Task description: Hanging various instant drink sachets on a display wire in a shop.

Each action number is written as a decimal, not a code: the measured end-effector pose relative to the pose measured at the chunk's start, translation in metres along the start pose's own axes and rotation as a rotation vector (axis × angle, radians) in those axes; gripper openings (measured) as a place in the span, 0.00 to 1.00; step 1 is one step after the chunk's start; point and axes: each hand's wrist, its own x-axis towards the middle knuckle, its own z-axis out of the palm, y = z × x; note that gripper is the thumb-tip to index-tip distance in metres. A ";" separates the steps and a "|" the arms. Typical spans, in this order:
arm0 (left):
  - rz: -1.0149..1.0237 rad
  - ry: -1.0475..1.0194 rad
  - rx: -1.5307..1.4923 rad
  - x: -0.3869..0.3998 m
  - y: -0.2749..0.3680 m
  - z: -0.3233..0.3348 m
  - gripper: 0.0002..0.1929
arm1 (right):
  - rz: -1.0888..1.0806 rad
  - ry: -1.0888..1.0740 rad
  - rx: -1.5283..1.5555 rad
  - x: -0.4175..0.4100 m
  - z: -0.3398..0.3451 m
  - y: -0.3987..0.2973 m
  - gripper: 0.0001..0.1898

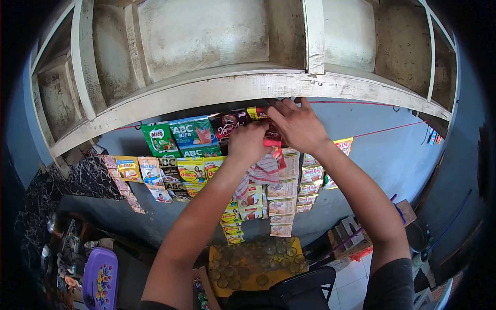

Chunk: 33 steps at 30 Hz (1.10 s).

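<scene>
My left hand [248,141] is raised in front of the hanging drink sachets, its fingers closed, with a red-and-white striped cloth [265,169] bunched below it. Beside it, my right hand [300,126] reaches up under the front edge of the white wooden shelf, at the top of a dark red sachet strip [273,133]. Its fingertips are partly hidden, so its grip is unclear. Just left of my hands hang a Kapal Api sachet [228,124], a blue ABC sachet [192,133] and a green Milo sachet [159,138].
A wooden shelf [217,86] spans overhead. Red strings [391,129] cross the blue wall, with more sachet strips [282,205] hanging lower. Below are a yellow table [271,285] bearing several drinking glasses, a black chair [310,283] and a purple floral tray [100,277].
</scene>
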 end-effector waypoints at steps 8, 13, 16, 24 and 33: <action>0.027 0.471 0.031 0.007 0.010 0.002 0.18 | 0.072 -0.011 0.220 0.000 0.004 0.005 0.20; 0.147 0.500 0.140 0.014 0.006 0.013 0.11 | 0.074 -0.020 0.189 0.002 0.014 0.004 0.24; 0.039 0.262 0.172 0.014 0.004 0.015 0.08 | 0.124 -0.068 0.230 0.006 0.001 -0.003 0.26; 0.114 -0.011 -0.182 -0.008 0.002 -0.027 0.12 | 0.100 0.003 0.198 0.001 0.010 0.000 0.26; 0.087 -0.161 -0.116 -0.029 0.002 -0.009 0.11 | 0.122 0.017 0.193 0.001 0.008 -0.007 0.25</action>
